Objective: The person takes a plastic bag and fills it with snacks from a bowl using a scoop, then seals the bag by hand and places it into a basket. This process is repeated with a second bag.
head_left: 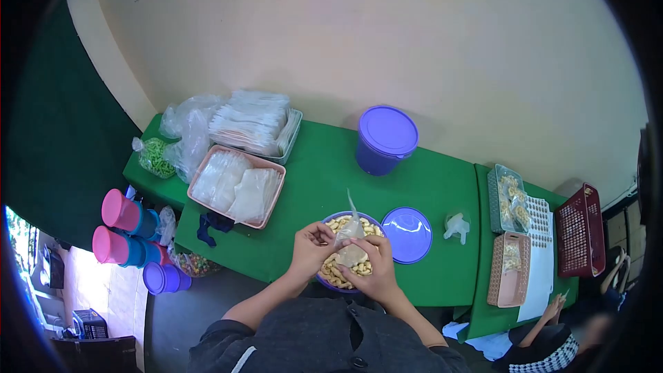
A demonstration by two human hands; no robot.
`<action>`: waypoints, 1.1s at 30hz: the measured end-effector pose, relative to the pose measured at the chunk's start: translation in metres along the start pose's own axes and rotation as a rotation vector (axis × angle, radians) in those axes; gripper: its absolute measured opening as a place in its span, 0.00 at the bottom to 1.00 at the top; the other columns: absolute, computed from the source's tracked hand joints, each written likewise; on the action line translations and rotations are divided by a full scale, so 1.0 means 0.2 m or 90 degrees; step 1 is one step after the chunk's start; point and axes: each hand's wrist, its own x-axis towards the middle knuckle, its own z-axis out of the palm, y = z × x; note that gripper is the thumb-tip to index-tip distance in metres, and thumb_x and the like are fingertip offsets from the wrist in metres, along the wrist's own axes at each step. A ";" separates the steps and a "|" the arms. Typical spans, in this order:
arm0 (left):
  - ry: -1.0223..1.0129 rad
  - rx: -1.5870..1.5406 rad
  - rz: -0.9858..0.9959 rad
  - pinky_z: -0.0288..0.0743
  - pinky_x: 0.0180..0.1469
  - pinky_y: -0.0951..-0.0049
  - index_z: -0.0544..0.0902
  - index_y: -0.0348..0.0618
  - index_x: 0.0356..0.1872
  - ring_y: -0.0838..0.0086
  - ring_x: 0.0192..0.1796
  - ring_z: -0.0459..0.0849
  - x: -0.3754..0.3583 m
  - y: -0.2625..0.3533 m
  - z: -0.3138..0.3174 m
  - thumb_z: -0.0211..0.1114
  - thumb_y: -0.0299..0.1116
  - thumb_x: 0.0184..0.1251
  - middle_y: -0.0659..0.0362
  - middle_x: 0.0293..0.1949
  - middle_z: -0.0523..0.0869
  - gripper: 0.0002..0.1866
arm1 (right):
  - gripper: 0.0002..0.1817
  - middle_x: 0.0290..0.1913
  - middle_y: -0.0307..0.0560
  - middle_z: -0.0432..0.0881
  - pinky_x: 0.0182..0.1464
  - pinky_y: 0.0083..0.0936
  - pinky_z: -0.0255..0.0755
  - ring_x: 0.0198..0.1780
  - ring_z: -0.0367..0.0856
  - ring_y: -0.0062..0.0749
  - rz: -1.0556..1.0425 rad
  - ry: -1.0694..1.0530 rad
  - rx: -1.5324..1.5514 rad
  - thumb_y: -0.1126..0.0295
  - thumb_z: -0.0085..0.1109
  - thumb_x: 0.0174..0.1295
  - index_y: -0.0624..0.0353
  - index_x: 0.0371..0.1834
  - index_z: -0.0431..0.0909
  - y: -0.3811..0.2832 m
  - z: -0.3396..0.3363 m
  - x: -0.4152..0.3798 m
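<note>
in the head view, pink tubs [119, 210] and a purple tub [160, 278] sit at the far left, below the level of the green-covered surface [318, 166]. on that surface, a knotted clear bag of green bits [156, 157] lies beside loose clear plastic bags [190, 138]. next come a grey tray [295, 131] stacked with white packets and, in front of it, a pink tray [261, 222] of clear, flat bags, with a dark cloth [213, 228] near its left corner. at the middle, the left hand [312, 249] pinches the left side of a small clear bag [350, 236] between thumb and fingers, while the right hand [373, 267] grips its other side, fingers curled. the bag is over an open purple bowl [322, 282] of pale, curved snacks [334, 278]. a lidded purple bucket [387, 139] stands behind, and a round purple lid [407, 235] lies flat just right of the bowl. further right are a crumpled clear plastic piece [456, 227], two small baskets, a white sheet [539, 262] with rows of round stickers, a maroon basket [580, 235] and another person's hands [556, 307].
</note>
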 end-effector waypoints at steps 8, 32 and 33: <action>-0.022 0.142 0.038 0.68 0.29 0.88 0.75 0.43 0.25 0.90 0.25 0.73 -0.02 0.05 -0.01 0.80 0.25 0.47 0.68 0.23 0.77 0.17 | 0.31 0.53 0.52 0.78 0.54 0.31 0.74 0.54 0.80 0.41 0.127 -0.073 0.147 0.74 0.72 0.49 0.61 0.60 0.76 0.01 0.03 -0.01; -0.210 0.655 0.530 0.34 0.73 0.35 0.75 0.50 0.59 0.65 0.60 0.75 0.02 0.15 0.01 0.77 0.41 0.46 0.62 0.51 0.78 0.35 | 0.06 0.31 0.51 0.81 0.34 0.23 0.75 0.30 0.82 0.31 0.213 -0.075 0.238 0.78 0.60 0.59 0.67 0.39 0.79 0.04 -0.02 -0.01; -0.210 0.654 0.529 0.34 0.73 0.35 0.75 0.50 0.59 0.65 0.60 0.75 0.03 0.12 -0.01 0.77 0.41 0.46 0.62 0.51 0.78 0.35 | 0.05 0.30 0.50 0.81 0.33 0.23 0.74 0.29 0.81 0.29 0.178 -0.084 0.209 0.77 0.61 0.59 0.67 0.37 0.80 0.05 -0.02 -0.02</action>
